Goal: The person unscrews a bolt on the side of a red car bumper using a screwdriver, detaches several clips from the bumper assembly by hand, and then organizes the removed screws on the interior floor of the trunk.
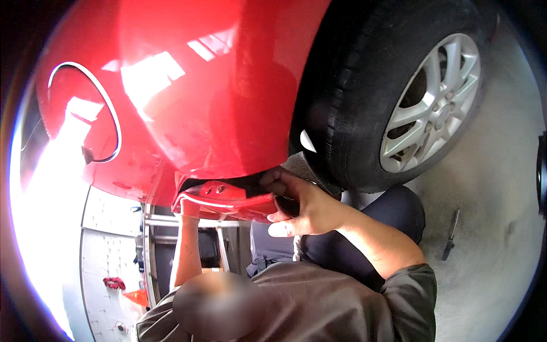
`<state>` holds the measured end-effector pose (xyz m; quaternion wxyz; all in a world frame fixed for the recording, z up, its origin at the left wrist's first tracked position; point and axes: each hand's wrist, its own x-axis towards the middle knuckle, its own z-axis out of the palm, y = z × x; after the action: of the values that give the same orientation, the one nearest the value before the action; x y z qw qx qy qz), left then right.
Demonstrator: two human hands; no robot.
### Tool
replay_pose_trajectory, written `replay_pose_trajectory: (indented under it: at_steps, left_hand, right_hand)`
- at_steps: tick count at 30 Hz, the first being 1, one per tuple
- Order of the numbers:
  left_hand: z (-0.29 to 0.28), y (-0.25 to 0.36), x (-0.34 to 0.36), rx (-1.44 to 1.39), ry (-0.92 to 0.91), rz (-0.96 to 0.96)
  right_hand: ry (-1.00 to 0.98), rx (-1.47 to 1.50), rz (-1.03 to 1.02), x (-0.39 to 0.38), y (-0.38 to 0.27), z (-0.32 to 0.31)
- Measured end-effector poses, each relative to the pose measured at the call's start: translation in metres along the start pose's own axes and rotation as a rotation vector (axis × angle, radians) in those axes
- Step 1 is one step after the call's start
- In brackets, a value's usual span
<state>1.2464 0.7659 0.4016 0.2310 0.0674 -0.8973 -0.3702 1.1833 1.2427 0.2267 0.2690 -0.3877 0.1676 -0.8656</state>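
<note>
A red car bumper [245, 206] stands away from the red body panel [228, 119] above it, with a dark gap between them. A small fastener or hole shows on a red inner flange [219, 189] at the gap. My right hand [305, 205] is closed around the bumper's end near the wheel. Its thumb lies along the outer side, and its fingers reach into the gap. My left forearm [185, 251] rises to the other part of the bumper. The left hand is mostly hidden behind the red edge, and its fingers do not show.
A black tyre [353, 108] with a silver wheel rim [439, 114] stands close on the right. On the grey floor [484, 228] lies a thin dark tool [452, 236]. A metal rack [151, 245] and a pale wall [102, 251] with hung items are at the lower left.
</note>
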Motion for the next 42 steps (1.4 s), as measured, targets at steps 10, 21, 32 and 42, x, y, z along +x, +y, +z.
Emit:
replay_pose_trajectory:
  at_steps: [10,21,32,42]
  left_hand:
    - [0.044,0.041,-0.013,-0.651,0.259,-0.175]
    - [0.053,-0.055,-0.001,-0.504,0.419,-0.229]
    - [0.087,0.038,-0.021,-0.226,0.369,0.078]
    - [0.096,0.079,-0.033,-0.555,0.323,0.063]
  right_hand:
    - [0.37,-0.397,-0.121,-0.011,-0.043,0.05]
    - [0.805,-0.417,-0.262,-0.019,-0.032,0.042]
    - [0.48,-0.51,-0.275,-0.035,-0.074,0.046]
    - [0.597,-0.559,-0.262,-0.036,-0.081,0.054]
